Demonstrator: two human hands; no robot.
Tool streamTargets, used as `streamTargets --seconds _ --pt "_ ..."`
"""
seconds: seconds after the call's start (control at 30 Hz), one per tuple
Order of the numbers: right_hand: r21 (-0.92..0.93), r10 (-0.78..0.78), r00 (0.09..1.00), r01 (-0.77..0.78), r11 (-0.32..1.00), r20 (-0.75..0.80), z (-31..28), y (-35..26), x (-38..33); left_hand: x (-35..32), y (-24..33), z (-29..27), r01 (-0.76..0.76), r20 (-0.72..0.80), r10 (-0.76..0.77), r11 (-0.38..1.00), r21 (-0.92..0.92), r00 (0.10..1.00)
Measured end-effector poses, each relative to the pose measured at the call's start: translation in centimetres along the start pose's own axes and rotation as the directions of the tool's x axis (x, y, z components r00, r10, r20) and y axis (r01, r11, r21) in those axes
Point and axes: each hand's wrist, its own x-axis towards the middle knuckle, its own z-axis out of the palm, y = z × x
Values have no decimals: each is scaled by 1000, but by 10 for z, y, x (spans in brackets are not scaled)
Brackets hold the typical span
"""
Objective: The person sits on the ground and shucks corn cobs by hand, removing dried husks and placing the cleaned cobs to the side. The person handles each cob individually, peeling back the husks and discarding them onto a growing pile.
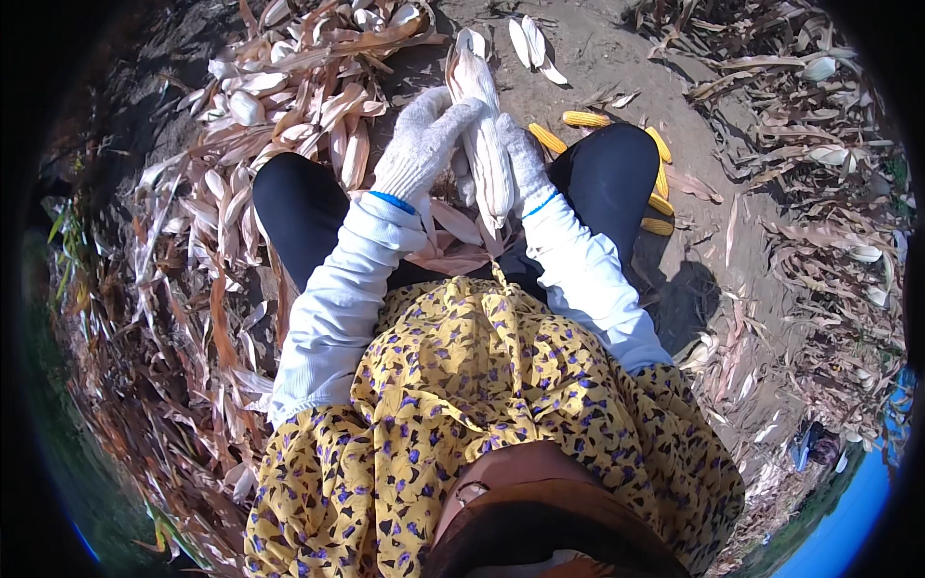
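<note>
An ear of corn (488,159) in its pale dry husk stands lengthwise between my hands, above my lap. My left hand (424,140), in a whitish knit glove, is closed on its left side, the thumb lying across the husk. On the other side my right hand (523,164), gloved alike, grips the ear; its fingers are mostly hidden behind it. No yellow kernels show on this ear. Loose husk leaves (453,226) lie below it between my legs.
Several husked yellow cobs (585,119) lie on bare soil beyond and beside my right knee (621,173). A heap of dry husks and unhusked ears (248,108) spreads along my left. More dry stalks and leaves (829,173) cover the ground at the right.
</note>
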Motion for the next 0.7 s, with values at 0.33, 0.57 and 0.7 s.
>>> streamTargets --seconds 0.33,0.57,0.7 --pt "367 23 999 -38 929 47 15 4 6 0 -4 0 61 -241 -1 968 242 970" --pt "-358 -254 951 178 917 -177 -2 19 15 0 -6 1 75 -289 24 942 328 957" --pt "-77 -15 934 -14 997 -357 28 -19 0 -8 3 5 50 -258 5 977 207 966"
